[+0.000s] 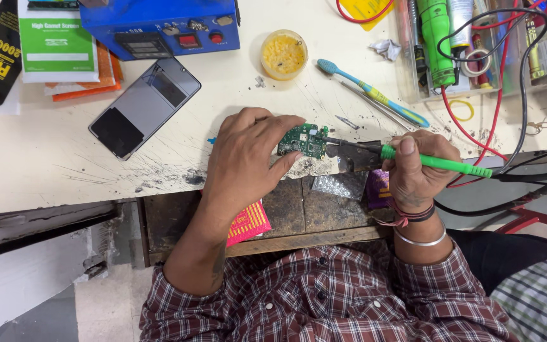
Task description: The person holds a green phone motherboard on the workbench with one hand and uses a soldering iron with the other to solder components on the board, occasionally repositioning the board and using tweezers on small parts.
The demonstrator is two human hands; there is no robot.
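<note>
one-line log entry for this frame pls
left hand: pins green circuit board on bench | right hand: holds green soldering iron, tip at board edge | nearby: phone, flux tin

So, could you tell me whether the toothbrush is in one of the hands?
No, the blue toothbrush lies untouched on the table; the right hand holds a green soldering iron.
</note>
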